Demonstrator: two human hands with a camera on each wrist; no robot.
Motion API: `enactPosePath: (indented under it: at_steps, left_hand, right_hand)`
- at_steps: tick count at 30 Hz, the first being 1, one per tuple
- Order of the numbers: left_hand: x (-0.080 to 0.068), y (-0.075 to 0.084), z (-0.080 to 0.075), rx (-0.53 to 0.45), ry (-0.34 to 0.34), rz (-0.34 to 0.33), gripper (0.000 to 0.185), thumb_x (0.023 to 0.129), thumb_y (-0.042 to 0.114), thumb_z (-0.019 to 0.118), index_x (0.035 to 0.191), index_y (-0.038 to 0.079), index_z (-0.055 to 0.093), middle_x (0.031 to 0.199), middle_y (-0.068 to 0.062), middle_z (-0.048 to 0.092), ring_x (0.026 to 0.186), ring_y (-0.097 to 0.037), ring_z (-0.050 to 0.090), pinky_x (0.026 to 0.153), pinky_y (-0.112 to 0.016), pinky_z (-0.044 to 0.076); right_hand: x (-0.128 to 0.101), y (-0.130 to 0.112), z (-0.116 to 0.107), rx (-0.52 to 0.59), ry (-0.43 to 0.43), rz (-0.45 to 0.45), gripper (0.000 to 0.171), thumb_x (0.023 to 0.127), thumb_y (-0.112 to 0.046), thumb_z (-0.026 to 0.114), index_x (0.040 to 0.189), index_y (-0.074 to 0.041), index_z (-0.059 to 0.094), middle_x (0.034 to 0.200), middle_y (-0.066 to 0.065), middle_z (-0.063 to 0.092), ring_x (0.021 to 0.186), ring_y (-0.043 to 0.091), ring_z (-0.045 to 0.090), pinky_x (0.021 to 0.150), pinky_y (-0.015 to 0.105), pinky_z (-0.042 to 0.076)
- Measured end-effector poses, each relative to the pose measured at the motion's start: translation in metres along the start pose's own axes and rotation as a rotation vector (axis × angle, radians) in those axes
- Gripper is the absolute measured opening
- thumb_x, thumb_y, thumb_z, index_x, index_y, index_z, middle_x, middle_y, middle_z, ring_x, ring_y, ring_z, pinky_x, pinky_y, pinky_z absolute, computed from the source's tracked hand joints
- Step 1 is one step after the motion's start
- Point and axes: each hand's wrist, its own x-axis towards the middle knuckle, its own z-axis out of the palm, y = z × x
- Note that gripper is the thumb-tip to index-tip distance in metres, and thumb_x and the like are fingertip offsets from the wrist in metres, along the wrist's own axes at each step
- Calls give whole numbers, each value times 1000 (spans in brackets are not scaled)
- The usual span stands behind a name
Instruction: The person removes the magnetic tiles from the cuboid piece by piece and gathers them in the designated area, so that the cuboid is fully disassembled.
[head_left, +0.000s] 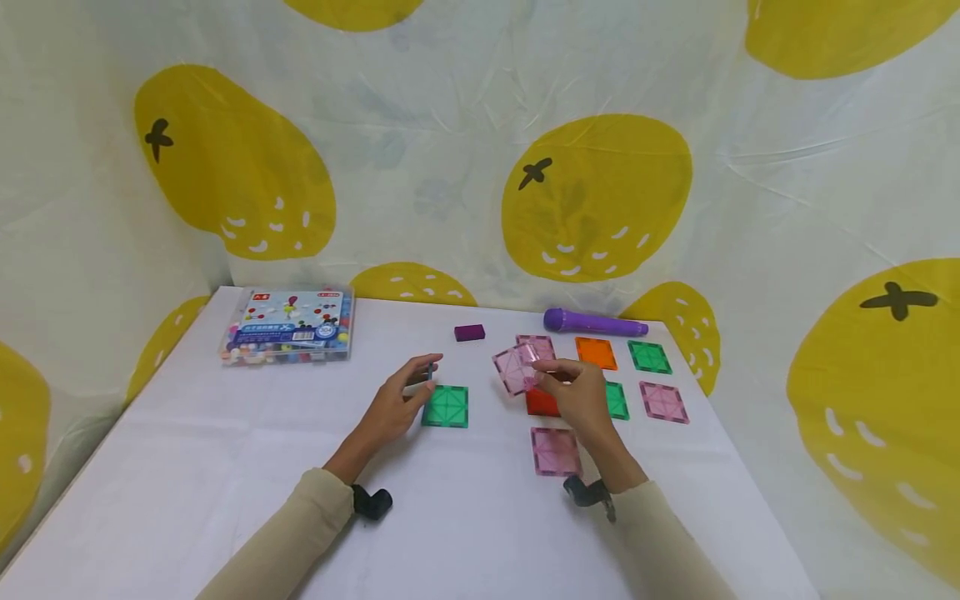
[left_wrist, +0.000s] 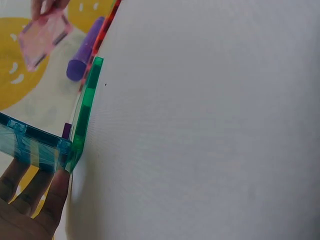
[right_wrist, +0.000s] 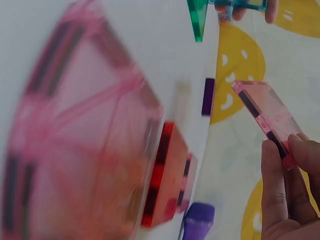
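Note:
My left hand (head_left: 423, 373) holds a clear blue tile (left_wrist: 35, 142) upright against the far left edge of a green tile (head_left: 444, 407) that lies flat on the white table (head_left: 225, 467). In the left wrist view my fingers (left_wrist: 30, 200) grip the blue tile where it meets the green tile (left_wrist: 85, 115). My right hand (head_left: 542, 379) pinches a pink tile (head_left: 516, 367) by its corner and holds it tilted above the table. In the right wrist view the fingertips (right_wrist: 290, 185) clamp that pink tile (right_wrist: 267, 117).
Flat tiles lie around my right hand: red (head_left: 542, 402), pink (head_left: 556, 451), pink (head_left: 663, 402), green (head_left: 649, 357), orange (head_left: 596, 352). A purple pen (head_left: 595, 322) and a purple block (head_left: 469, 332) lie further back. A bead box (head_left: 288, 325) sits at the far left.

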Motion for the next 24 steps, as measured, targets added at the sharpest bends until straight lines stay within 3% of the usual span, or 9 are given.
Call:
enactPosePath:
  at_steps: [6,12,19,21,24]
  left_hand:
    - [0,1,-1,-4,-7,-4,47,112,23,55,158,33,47,161,-13,51,153,-36,46,125,-64,37]
    - [0,0,0,-4,-10,-7,47,112,25,56,158,34,47,161,-13,52,153,-35,46,125,-64,37]
    - [-1,-1,0,10,-6,-15,47,112,25,55,158,33,46,160,-10,53,152,-34,47,124,-64,38]
    - [-1,-1,-1,9,-6,-7,47,113,25,55,158,32,46,160,-10,53,152,-34,47,124,-63,39]
    - [-1,-1,-2,5,-10,5,47,113,25,53,159,31,46,160,-13,53,152,-34,47,124,-63,40]
  right_hand:
    - [-17,23,-35,-9,64,74,24,102,-19,73,125,-15,80,126,11,77,106,27,78,88,17,61]
    - [-36,44,-66,-10,90,152,31,102,-23,74,131,-13,77,132,10,75,102,12,78,86,14,60]
    - [-61,69,-95,-76,91,213,35,101,-26,76,131,-8,76,126,10,78,92,2,77,82,13,60]
    - [-67,75,-102,-122,92,229,36,101,-28,76,131,-9,76,127,10,78,96,7,79,81,11,59]
    - [-73,83,-111,-209,91,266,37,100,-35,76,129,-13,78,132,11,76,117,19,74,88,15,60]
